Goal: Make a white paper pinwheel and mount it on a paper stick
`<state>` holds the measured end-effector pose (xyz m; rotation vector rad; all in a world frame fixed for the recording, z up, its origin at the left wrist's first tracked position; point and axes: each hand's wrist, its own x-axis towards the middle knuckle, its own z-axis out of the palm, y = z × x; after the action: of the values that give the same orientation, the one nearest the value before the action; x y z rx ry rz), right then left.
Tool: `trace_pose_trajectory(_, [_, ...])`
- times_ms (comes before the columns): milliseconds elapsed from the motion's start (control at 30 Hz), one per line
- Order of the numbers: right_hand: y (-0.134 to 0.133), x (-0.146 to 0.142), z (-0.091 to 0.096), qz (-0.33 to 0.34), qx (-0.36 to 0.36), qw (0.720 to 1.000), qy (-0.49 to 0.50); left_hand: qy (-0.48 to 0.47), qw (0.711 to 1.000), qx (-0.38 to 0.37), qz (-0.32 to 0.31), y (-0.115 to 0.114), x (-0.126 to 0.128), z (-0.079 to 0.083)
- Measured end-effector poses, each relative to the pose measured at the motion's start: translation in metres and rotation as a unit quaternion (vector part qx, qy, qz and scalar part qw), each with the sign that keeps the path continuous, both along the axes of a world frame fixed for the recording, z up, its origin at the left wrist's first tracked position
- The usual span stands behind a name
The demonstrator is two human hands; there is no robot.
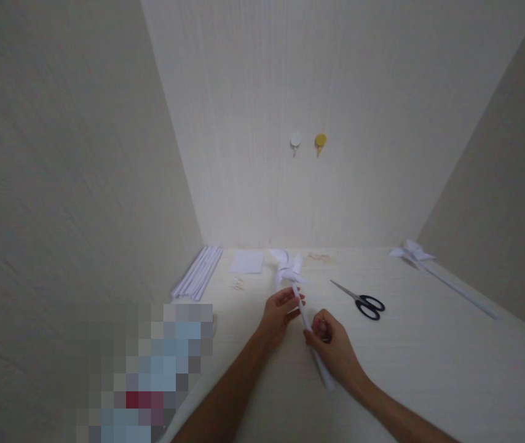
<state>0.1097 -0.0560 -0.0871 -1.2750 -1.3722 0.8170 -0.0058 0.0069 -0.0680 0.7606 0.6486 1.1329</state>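
A white paper pinwheel (289, 269) is held in front of me, its folded blades at the far end of a rolled paper stick (325, 374). My left hand (281, 312) grips the stick just below the blades, with fingers and thumb closed round it. Lower down, my right hand (327, 339) pinches the same stick between thumb and curled fingers. The stick slants, its near end pointing down toward me. To the right of my hands lie scissors (367, 306) with black handles, apart from both hands.
At the back left sit a bundle of rolled paper sticks (198, 274), square white paper (247, 262) and small pins (237, 283). Another paper pinwheel (412, 253) lies at the right. Several small thin pieces (322, 257) lie near the back wall. Two hooks (320, 141) are on the wall.
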Motion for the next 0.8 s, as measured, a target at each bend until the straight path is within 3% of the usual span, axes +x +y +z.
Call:
trace_pose_trajectory(333, [-0.001, 0.002, 0.007, -0.064, 0.017, 0.998, -0.02, -0.008, 1.0, 0.003, 0.011, -0.001, 0.0, -0.001])
trace_pose_trajectory(800, [0.004, 0.016, 0.024, -0.09, 0.03, 0.988, -0.124, -0.015, 1.0, 0.005, 0.017, 0.0, 0.003, -0.003])
